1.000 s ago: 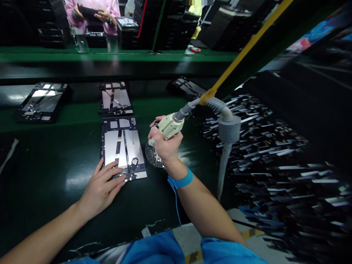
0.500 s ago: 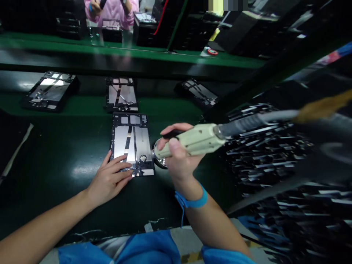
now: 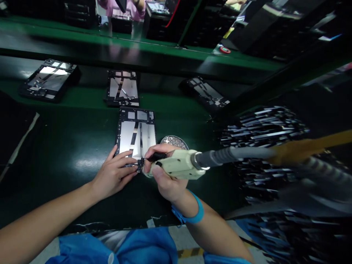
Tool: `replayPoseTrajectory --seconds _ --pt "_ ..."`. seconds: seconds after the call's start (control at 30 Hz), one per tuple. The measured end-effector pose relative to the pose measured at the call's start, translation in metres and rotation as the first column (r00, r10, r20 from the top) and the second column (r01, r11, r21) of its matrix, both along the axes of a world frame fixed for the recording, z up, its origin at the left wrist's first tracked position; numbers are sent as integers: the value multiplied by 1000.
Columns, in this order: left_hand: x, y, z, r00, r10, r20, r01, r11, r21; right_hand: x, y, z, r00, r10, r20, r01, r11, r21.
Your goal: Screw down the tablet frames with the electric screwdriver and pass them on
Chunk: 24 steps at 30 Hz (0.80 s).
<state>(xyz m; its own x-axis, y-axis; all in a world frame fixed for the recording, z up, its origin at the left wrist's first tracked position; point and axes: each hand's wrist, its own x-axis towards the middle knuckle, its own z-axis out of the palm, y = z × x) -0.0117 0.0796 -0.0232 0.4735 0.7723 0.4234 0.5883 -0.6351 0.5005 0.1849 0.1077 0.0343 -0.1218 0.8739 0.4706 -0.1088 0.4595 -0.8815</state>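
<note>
A tablet chassis with silver panels and dark ribbon strips lies on the green bench. My left hand rests on its lower left corner, fingers stretched out over the edge. My right hand is wrapped round a pale green electric screwdriver, whose cable runs off to the right. The screwdriver's nose is at the chassis's lower right part; its bit and the spot under it are hidden by the fingers. Just beyond my right hand sits a round dish of small screws.
Along the back lie further tablet chassis: one at left, one in the middle and one at right. Dense stacks of thin dark parts stand at right. A person in pink works across the green ledge.
My right hand has brought the screwdriver left and down from the screw dish onto the chassis's lower part, uncovering the dish. My left hand stays on the chassis. The view has shifted slightly.
</note>
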Motion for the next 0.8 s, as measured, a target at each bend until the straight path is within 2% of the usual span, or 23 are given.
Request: replayPoseTrajectory --seconds 0.2,0.33,0.4,0.47,0.53,0.6,0.7,0.8 --pt "-1 -2 -2 1000 -11 -3 11 1000 19 -2 -4 -1 999 13 53 -14 999 29" --pt "-5 -2 -5 1000 -15 6 15 1000 21 -6 -6 1 987 49 153 -59 996 61" --pt "-7 -1 -6 1000 -16 4 16 1000 18 -4 -3 4 989 57 137 -67 996 67" --pt "-6 -1 -7 1000 -17 -1 17 1000 20 3 7 8 1000 -7 25 4 996 91" --pt "-4 -1 -7 1000 -11 1 11 1000 21 15 25 11 980 -161 -113 174 979 110" --pt "-2 -1 -6 1000 -4 15 3 1000 26 26 46 10 929 -323 -178 345 933 104" --pt "-1 -1 -5 999 -2 35 0 999 33 36 73 0 887 -448 -111 456 888 60" --pt "-2 0 -6 999 -10 33 9 999 39 38 84 -10 885 -464 -39 465 885 17"
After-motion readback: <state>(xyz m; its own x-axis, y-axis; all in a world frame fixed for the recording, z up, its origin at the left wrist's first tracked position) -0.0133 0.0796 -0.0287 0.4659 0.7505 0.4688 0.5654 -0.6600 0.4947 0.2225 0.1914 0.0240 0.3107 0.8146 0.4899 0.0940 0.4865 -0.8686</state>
